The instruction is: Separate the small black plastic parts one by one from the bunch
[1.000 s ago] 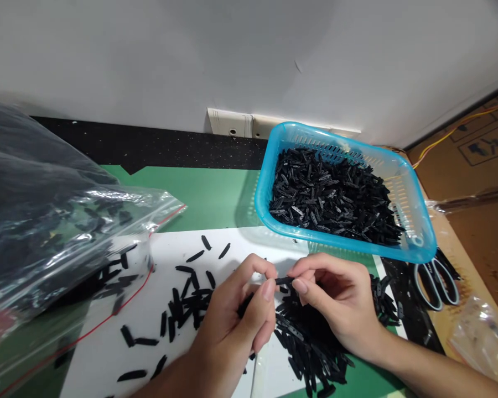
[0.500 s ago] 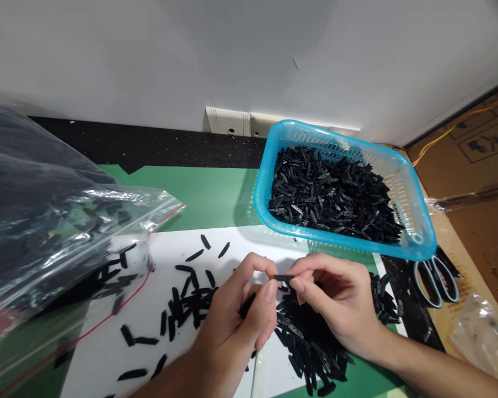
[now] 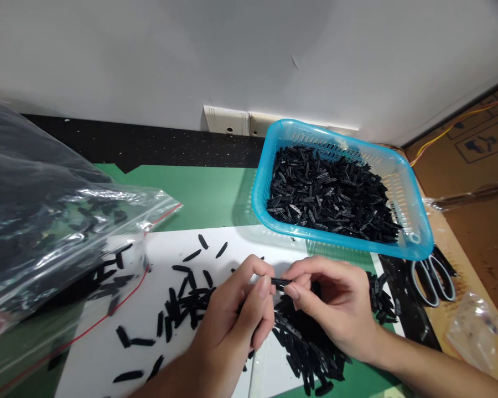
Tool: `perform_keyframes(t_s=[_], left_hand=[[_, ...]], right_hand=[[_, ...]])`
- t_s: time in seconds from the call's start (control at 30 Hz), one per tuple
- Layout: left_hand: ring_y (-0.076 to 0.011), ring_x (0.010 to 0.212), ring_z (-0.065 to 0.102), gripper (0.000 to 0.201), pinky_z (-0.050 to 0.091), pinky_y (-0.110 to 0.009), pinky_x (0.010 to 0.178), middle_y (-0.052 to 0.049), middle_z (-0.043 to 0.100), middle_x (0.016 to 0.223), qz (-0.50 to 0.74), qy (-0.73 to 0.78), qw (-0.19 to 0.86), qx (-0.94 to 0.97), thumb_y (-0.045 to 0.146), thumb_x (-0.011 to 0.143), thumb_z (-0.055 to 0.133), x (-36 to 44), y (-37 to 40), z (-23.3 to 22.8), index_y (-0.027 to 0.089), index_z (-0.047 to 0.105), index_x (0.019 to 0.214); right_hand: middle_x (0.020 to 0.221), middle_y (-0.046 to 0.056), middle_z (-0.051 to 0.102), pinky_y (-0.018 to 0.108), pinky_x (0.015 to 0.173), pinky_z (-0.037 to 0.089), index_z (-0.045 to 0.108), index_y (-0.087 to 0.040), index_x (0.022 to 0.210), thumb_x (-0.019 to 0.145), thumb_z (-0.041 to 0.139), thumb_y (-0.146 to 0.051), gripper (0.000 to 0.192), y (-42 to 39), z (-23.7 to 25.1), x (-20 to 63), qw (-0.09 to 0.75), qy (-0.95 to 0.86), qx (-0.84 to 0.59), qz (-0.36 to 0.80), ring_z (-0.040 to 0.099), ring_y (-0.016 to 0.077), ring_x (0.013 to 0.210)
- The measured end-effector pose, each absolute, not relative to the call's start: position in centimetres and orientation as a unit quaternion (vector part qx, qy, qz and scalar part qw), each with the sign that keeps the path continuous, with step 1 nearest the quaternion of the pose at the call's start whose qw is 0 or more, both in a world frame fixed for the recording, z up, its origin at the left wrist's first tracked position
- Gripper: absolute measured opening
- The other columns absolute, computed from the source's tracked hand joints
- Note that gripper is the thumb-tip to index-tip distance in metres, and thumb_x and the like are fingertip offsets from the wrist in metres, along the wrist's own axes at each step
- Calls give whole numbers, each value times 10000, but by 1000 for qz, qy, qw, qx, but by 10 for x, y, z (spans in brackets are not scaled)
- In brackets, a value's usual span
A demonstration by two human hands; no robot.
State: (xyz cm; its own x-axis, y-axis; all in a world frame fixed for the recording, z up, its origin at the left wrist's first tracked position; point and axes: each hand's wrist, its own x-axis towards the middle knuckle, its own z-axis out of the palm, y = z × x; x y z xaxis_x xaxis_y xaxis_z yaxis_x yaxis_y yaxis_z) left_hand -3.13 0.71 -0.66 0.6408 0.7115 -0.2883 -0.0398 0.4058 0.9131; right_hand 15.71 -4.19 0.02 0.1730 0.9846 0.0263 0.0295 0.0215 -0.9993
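Over the white sheet (image 3: 216,243), fingers of both hands pinch a black clip (image 3: 280,282).

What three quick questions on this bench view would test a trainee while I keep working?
1. True or false: the blue basket holds a heap of small black parts.
2. What do the left hand and right hand pinch between their fingertips? A) scissors B) one small black part C) a red cord
3. Fill in: the scissors lie to the ____ of the basket's near corner, on the bench.

Key: 1 true; 2 B; 3 right
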Motion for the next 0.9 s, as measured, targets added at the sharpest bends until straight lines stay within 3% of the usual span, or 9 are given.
perform_keyframes(t_s=[0.37,0.5,0.7,0.8,0.9], left_hand=[[-108,506,351,411,317,-248,551,102,460,531,241,363,764,475,555,1194,451,-30,8,-2,242,568,956],[-111,493,338,441,296,-240,525,101,469,526,228,390,776,441,642,1159,457,-30,9,4,247,563,995],[-100,469,290,500,248,-232,497,95,470,512,233,418,774,414,711,1116,472,-29,11,13,236,559,985],[-93,452,291,500,235,-220,480,91,484,502,251,421,780,390,714,1109,489,-28,11,11,234,560,988],[-92,428,310,502,248,-207,459,83,504,488,282,416,783,366,727,1096,512,-28,10,7,240,559,983]], right_hand=[[658,-46,723,210,507,504,846,-232,1028,960,841,-151,105,-42,2,155,544,-493,-545,406,595,102,528],[712,-21,761,258,520,519,806,-210,1102,956,786,-60,210,-44,16,163,539,-601,-524,269,644,131,544],[811,-1,788,376,652,377,776,-210,1124,993,777,-78,186,-24,38,207,423,-654,-625,-50,649,157,640],[871,30,819,415,749,372,770,-186,1165,1026,769,-128,150,-21,39,213,383,-685,-616,-62,699,196,743],[904,53,849,414,731,396,779,-153,1097,1018,787,-148,80,-31,30,195,385,-769,-509,-34,689,191,728]])
